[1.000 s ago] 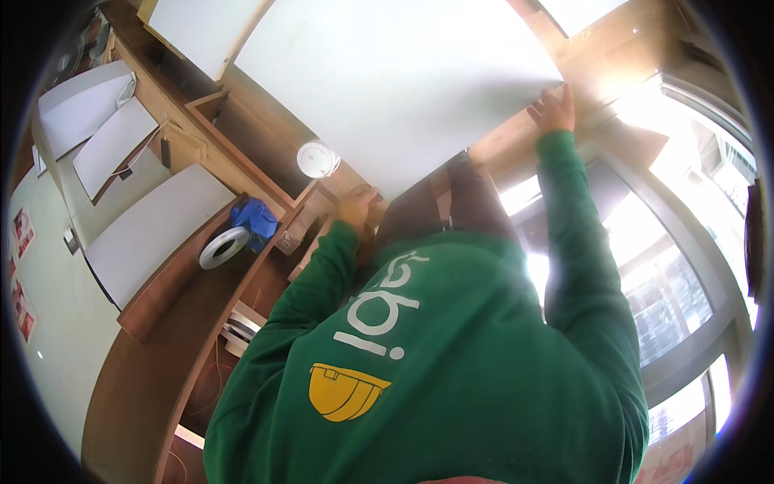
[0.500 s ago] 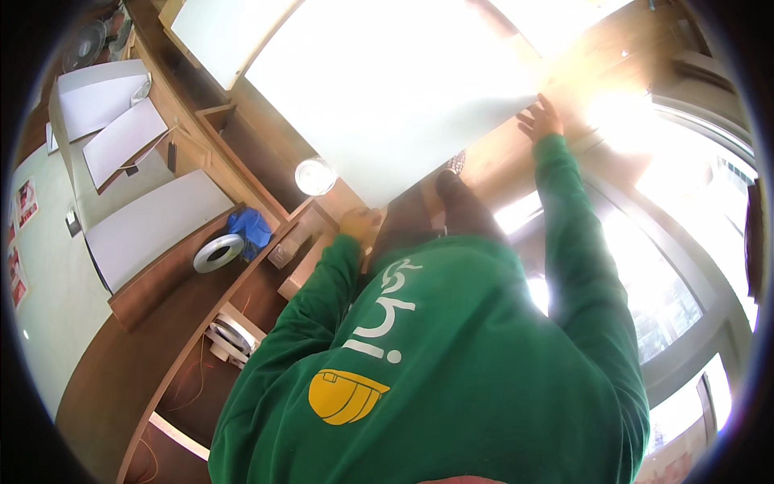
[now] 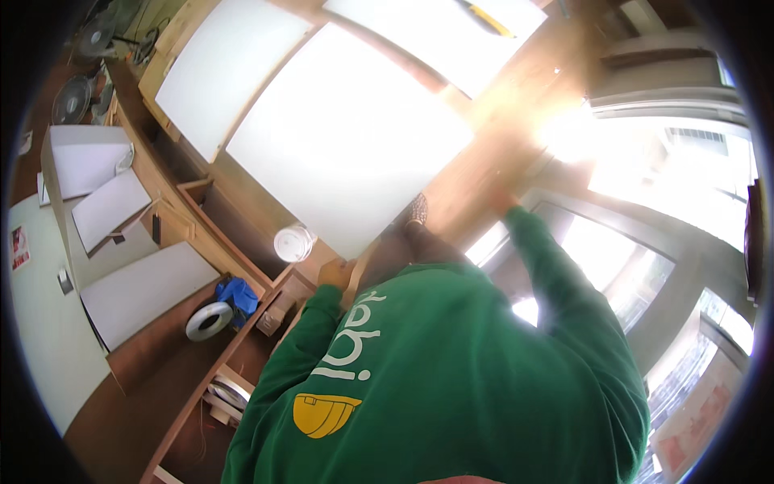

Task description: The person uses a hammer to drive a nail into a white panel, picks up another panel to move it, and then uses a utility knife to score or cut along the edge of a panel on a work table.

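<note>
A large white panel [image 3: 347,145] lies flat on the wooden worktop in front of me. By its near corner, my left hand [image 3: 335,273] rests at the wooden edge, its fingers too indistinct to read. My right hand [image 3: 503,199] is apart from the panel, over the wood to its right, smeared by motion and glare. Close to the left hand stands a round white tub [image 3: 294,244]. Farther off is another white panel [image 3: 435,40], bearing a yellow-handled tool [image 3: 490,20]; a third white panel [image 3: 234,73] lies at the left.
Open wooden compartments [image 3: 234,226] run along the left. Beyond them are a white ring-shaped roll [image 3: 208,321], a blue crumpled bundle [image 3: 239,298] and several pale boards [image 3: 149,282]. A fan [image 3: 72,98] stands at the far left. Bright windows [image 3: 605,266] are on the right.
My right hand has left the panel's right corner and come back toward me. The view has shifted, so more of the panels and the yellow tool show. My left hand stays near the wooden edge.
</note>
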`<state>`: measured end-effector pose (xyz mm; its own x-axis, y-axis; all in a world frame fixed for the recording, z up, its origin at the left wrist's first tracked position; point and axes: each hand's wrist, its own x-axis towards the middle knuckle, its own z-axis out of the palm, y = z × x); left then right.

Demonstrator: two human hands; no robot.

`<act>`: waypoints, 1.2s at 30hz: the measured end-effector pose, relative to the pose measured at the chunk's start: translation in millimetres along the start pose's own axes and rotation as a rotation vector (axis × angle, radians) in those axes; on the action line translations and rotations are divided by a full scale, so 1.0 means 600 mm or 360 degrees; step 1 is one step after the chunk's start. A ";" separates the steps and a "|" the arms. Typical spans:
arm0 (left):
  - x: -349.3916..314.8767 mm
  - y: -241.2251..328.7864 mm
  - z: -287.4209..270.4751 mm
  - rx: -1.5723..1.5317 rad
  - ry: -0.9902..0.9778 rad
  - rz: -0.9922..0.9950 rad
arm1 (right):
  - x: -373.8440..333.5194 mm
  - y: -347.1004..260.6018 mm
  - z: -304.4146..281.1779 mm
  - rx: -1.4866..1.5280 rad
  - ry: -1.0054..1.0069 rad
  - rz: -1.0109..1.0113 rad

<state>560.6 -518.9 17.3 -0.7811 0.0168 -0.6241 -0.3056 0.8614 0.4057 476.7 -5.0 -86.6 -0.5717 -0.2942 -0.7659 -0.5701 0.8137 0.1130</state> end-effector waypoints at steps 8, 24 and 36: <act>0.064 -0.196 -0.027 -0.0116 0.0017 -0.0136 | -0.022 -0.005 0.018 0.2124 0.0970 0.0549; 0.178 0.375 0.002 0.0043 0.0657 0.0582 | 0.074 0.344 0.107 0.1380 0.0158 -0.0143; 0.542 0.528 -0.094 0.0314 0.1213 0.0007 | 0.047 0.551 0.169 0.1300 0.0035 0.0313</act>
<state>179.3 -269.1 -19.5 -0.9620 -0.2707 0.0361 -0.2549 0.9376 0.2364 331.9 306.6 -135.1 -0.6323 -0.1121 -0.7666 0.1427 0.9557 -0.2574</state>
